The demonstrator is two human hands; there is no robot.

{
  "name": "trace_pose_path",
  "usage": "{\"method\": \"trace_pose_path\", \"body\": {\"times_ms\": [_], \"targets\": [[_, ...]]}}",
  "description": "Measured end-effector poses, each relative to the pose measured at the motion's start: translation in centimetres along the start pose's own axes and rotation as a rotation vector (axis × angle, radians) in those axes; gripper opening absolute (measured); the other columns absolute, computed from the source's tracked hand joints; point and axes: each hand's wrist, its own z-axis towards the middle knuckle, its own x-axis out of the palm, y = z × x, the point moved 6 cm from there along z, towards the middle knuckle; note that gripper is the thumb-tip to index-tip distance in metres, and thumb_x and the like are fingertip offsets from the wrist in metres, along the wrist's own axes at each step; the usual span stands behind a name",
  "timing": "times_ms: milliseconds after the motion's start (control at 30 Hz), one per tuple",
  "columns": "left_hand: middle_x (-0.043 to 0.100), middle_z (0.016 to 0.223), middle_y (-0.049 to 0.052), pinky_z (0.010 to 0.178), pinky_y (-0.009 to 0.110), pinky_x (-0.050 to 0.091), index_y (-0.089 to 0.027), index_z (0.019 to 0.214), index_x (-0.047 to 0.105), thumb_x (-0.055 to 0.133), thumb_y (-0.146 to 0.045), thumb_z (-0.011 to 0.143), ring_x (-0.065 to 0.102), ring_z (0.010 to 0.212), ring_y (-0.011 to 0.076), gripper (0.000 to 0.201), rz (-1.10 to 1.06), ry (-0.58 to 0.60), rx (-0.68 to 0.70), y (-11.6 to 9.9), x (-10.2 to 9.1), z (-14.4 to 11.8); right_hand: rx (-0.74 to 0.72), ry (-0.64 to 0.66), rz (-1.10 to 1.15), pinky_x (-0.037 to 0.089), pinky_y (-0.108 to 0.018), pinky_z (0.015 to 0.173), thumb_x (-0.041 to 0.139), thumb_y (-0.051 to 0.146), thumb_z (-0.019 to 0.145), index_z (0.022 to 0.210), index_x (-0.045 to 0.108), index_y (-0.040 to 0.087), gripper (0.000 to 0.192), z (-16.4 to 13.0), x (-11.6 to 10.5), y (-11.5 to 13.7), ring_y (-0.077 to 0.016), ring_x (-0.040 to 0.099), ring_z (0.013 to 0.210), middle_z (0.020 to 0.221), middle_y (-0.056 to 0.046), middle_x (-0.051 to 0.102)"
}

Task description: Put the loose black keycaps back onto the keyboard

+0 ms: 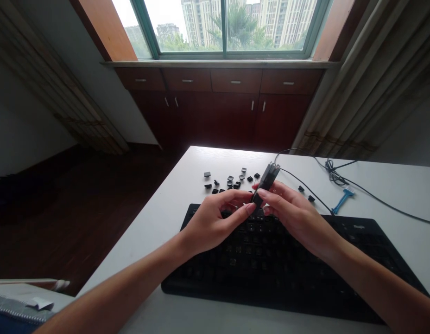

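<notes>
Both hands meet above the keyboard around a long black keycap [269,174], which looks like a space bar, tilted with its far end up. My left hand [215,218] pinches its lower end between thumb and fingertips. Closed around its middle and right side is my right hand [293,206]. A thin wire seems to run along the keycap's left edge, partly hidden by the fingers. Beneath lies a black keyboard [236,283] with many bare key positions in its upper part; my forearms and shadow hide some of it.
Several loose black keycaps [230,178] are scattered behind the keyboard. To the right lie two more keycaps [311,198], a blue brush-like tool [343,200] and a bundled black cable [331,169]. The white table's [148,218] left edge drops to a dark floor.
</notes>
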Motion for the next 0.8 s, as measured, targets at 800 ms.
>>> {"method": "trace_pose_path", "body": {"times_ms": [800], "targets": [[0.071,0.091,0.002,0.070,0.021,0.055,-0.017,0.097,0.068,0.076,-0.035,0.090,0.065,0.078,0.0097,0.020,-0.245,0.002,-0.135,0.6,-0.6,0.7,0.007,-0.113,0.258,0.058,-0.031,0.083,0.069,0.048,0.092,0.102,0.065,0.022,0.028,-0.1,-1.2,0.5,-0.0175,0.069,0.091,0.095,-0.004,0.073]]}}
